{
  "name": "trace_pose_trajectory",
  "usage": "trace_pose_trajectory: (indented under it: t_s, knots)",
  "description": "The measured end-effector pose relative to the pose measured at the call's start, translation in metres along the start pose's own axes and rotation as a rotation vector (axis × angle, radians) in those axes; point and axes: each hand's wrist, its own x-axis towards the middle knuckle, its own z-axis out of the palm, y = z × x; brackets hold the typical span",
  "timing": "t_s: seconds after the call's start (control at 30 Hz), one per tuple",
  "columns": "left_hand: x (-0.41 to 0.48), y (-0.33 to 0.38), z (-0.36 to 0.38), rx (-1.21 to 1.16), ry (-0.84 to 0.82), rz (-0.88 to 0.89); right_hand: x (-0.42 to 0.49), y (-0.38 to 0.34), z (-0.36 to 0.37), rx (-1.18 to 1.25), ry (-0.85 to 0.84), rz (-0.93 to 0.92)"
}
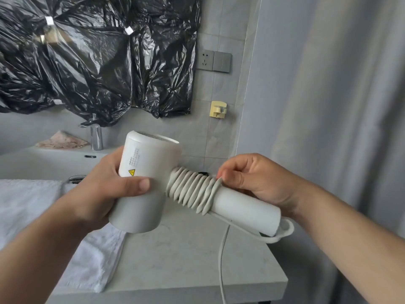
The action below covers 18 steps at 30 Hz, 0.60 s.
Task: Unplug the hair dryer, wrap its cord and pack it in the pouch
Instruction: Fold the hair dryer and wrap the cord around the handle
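A white hair dryer (151, 172) is held level above the counter. My left hand (103, 185) grips its round body, thumb across the front. Its white cord (192, 189) lies in several tight coils round the upper half of the handle. My right hand (247, 178) pinches the cord at the last coil, on the far side of the handle. From the handle's end the cord loops back, and a loose length hangs down past the counter's front edge. The plug and the pouch are not in view.
A grey stone counter (175, 255) lies below, with a white towel (43, 216) on its left part. A basin with a chrome tap (96, 137) sits behind. On the wall are a socket (205, 60), a yellow holder (218, 109) and black plastic sheeting (87, 51). A curtain hangs right.
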Motion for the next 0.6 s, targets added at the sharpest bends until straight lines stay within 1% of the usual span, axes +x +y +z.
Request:
trace_pose_trajectory:
  t_s: [0.1, 0.17, 0.23, 0.27, 0.33, 0.4, 0.47, 0.53, 0.6]
  knots:
    - [0.0, 0.004, 0.007, -0.058, 0.012, 0.013, 0.002, 0.008, 0.0, 0.149, -0.007, -0.001]
    - [0.0, 0.004, 0.011, -0.102, 0.036, 0.014, 0.002, 0.022, 0.0, 0.371, 0.016, 0.022]
    - [0.001, 0.004, 0.013, -0.12, 0.075, 0.012, 0.001, 0.033, 0.007, 0.603, -0.014, 0.018]
    - [0.002, 0.003, 0.015, -0.122, 0.091, 0.01, 0.002, 0.039, 0.013, 0.646, -0.025, 0.015]
    - [0.004, 0.001, 0.018, -0.131, 0.137, 0.008, 0.006, 0.043, 0.028, 0.661, 0.065, 0.051]
    - [0.006, -0.001, 0.023, -0.129, 0.213, 0.01, 0.009, 0.044, 0.045, 0.597, 0.222, 0.082]
    - [0.007, -0.004, 0.024, -0.112, 0.301, 0.002, 0.011, 0.045, 0.057, 0.38, 0.345, 0.065]
    - [0.007, -0.004, 0.024, -0.073, 0.376, -0.012, 0.01, 0.043, 0.063, 0.144, 0.372, 0.099]
    - [0.007, -0.004, 0.02, -0.01, 0.446, -0.014, 0.007, 0.041, 0.06, -0.038, 0.324, 0.146]
